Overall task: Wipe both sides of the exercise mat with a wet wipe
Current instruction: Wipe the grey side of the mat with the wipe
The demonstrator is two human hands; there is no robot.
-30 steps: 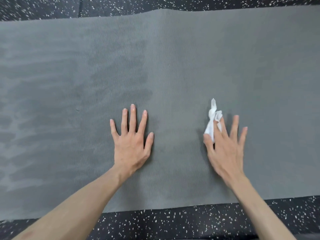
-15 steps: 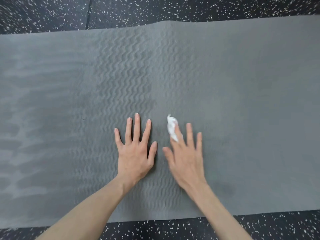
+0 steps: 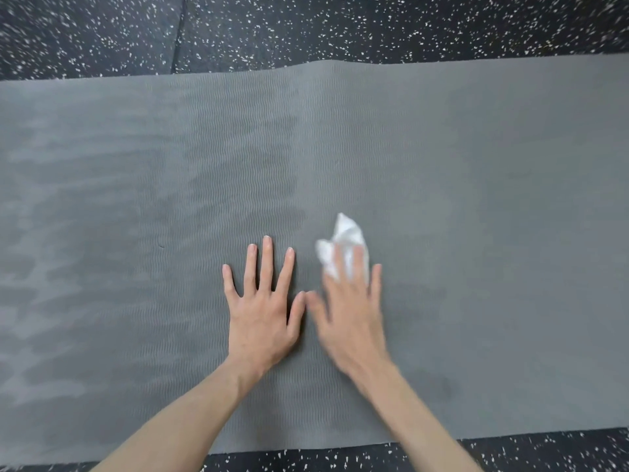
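Grey mat [image 3: 476, 199] | left hand [image 3: 262, 315] flat, grip empty | right hand [image 3: 350, 315] straight-fingered, pressing wipe [image 3: 343, 240]

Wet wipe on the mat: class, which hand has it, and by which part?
The right hand presses the wet wipe onto the exercise mat under straight fingers; its far end sticks out. The left hand lies flat, holding nothing.

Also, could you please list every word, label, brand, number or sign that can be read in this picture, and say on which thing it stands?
None: no text can be read in this view.
Exercise mat: only a wavy ribbed texture and darker damp patches, no logo or print.
Wet wipe: plain white, crumpled under the right hand, which is blurred.
Left hand: bare, flat on the mat.
Floor: white specks only.
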